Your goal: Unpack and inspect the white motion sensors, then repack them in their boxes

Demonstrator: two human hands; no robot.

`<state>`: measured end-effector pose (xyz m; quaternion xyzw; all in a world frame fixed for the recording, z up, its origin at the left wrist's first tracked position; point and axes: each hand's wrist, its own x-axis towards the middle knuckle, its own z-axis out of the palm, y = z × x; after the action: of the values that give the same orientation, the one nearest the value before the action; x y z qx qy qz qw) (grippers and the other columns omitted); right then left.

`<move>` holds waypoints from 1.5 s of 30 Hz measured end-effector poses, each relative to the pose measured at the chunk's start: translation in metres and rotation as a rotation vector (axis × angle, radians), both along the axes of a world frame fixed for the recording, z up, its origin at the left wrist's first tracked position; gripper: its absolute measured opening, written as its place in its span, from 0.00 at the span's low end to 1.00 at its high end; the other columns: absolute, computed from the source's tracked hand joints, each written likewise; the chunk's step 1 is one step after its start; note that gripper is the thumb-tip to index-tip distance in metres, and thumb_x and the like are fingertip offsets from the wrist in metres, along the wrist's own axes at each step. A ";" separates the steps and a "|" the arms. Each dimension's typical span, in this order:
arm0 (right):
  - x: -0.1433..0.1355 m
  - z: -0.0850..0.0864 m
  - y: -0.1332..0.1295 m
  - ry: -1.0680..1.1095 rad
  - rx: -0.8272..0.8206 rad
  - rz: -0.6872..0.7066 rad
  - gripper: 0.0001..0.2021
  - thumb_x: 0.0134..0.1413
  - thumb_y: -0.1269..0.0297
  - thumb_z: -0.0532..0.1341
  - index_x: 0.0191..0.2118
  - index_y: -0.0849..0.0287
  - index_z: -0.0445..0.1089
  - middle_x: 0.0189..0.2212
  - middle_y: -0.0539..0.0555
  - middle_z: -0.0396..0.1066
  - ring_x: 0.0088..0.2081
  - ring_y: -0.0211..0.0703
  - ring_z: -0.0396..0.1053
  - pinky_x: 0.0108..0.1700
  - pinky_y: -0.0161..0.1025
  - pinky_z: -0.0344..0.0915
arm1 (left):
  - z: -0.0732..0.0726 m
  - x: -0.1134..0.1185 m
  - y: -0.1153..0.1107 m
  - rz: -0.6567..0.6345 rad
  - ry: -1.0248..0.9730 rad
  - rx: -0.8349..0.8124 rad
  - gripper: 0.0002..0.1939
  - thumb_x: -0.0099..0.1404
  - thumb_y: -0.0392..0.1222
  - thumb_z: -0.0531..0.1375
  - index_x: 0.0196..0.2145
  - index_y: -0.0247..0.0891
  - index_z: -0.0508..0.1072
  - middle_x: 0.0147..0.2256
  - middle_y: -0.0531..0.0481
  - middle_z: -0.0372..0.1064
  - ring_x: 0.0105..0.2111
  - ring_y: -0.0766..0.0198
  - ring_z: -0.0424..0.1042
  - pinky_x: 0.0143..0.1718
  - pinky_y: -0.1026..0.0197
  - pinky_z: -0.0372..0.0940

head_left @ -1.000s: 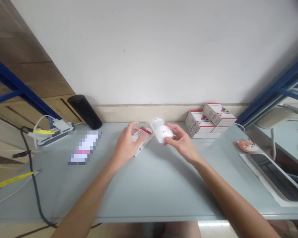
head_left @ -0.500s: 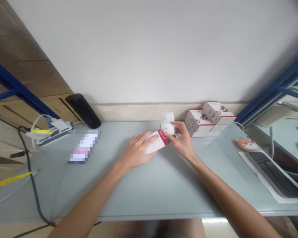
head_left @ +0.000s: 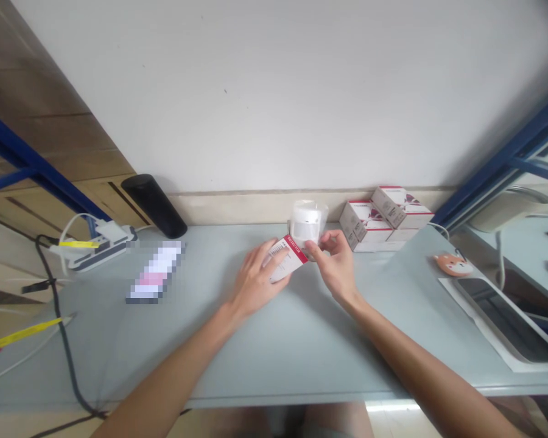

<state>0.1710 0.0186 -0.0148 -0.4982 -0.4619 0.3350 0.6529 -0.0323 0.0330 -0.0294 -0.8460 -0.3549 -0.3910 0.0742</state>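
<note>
My left hand [head_left: 256, 277] is closed around a small white carton [head_left: 285, 260] with a red band marked "DETECTOR", held tilted over the desk. At the carton's far end stands a white detector [head_left: 305, 224] in a clear plastic bag. My right hand [head_left: 335, 261] has its thumb against the lower part of the detector and its index finger curled by the bag. Its other fingers are bent and partly hidden. Whether the detector's bottom sits inside the carton's mouth, I cannot tell.
Several similar cartons [head_left: 379, 222] are stacked against the wall, right of my hands. A pixelated phone [head_left: 158, 271], a black cylinder [head_left: 155, 207] and a power strip [head_left: 103, 248] are on the left. An orange animal-shaped item [head_left: 452, 264] and a dark flat device [head_left: 506, 316] lie right.
The bagged detector was blurred and gripped higher by my right hand; now it stands upright at the carton's end. My right hand has moved slightly down, its thumb lower on the detector.
</note>
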 end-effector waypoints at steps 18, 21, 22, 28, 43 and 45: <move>-0.019 0.003 -0.024 -0.111 0.234 -0.117 0.18 0.55 0.54 0.74 0.34 0.52 0.64 0.40 0.55 0.78 0.45 0.50 0.76 0.50 0.50 0.68 | -0.021 0.016 -0.017 -0.111 -0.240 -0.165 0.43 0.58 0.39 0.74 0.65 0.52 0.58 0.58 0.40 0.53 0.60 0.47 0.67 0.57 0.44 0.73; -0.012 0.007 -0.024 -0.257 0.262 -0.097 0.17 0.55 0.54 0.74 0.34 0.51 0.64 0.41 0.56 0.80 0.41 0.51 0.76 0.46 0.51 0.69 | -0.029 0.020 -0.017 -0.221 -0.354 -0.192 0.53 0.57 0.43 0.75 0.69 0.51 0.47 0.60 0.36 0.49 0.66 0.42 0.59 0.59 0.40 0.70; -0.010 0.008 -0.023 -0.319 0.277 -0.080 0.16 0.56 0.55 0.73 0.34 0.51 0.65 0.42 0.56 0.80 0.41 0.51 0.76 0.46 0.51 0.69 | -0.031 0.020 -0.015 -0.238 -0.395 -0.208 0.53 0.59 0.44 0.74 0.70 0.51 0.44 0.61 0.35 0.48 0.67 0.42 0.58 0.60 0.40 0.69; -0.004 0.009 -0.020 -0.748 0.495 -0.008 0.10 0.59 0.61 0.69 0.33 0.50 0.65 0.42 0.56 0.77 0.52 0.59 0.71 0.53 0.58 0.65 | -0.026 0.011 -0.005 -0.264 -0.501 -0.270 0.55 0.64 0.50 0.70 0.72 0.48 0.35 0.66 0.31 0.48 0.66 0.44 0.61 0.63 0.38 0.64; 0.000 0.007 -0.015 -0.845 0.540 -0.083 0.04 0.65 0.67 0.61 0.44 0.52 0.69 0.47 0.58 0.74 0.48 0.54 0.72 0.51 0.55 0.66 | 0.004 0.003 -0.010 -0.152 -0.170 -0.169 0.26 0.64 0.44 0.70 0.57 0.47 0.67 0.60 0.40 0.49 0.61 0.45 0.64 0.59 0.43 0.71; 0.001 0.009 -0.015 -0.838 0.564 -0.132 0.06 0.64 0.68 0.61 0.45 0.54 0.69 0.47 0.60 0.73 0.49 0.54 0.72 0.51 0.55 0.67 | 0.008 0.002 -0.009 -0.148 -0.147 -0.101 0.23 0.64 0.42 0.69 0.54 0.47 0.69 0.60 0.40 0.49 0.62 0.45 0.64 0.59 0.42 0.71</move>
<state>0.1723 0.0033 -0.0056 -0.4224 -0.7240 -0.0734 0.5404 -0.0307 0.0241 -0.0212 -0.8415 -0.3151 -0.4382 -0.0240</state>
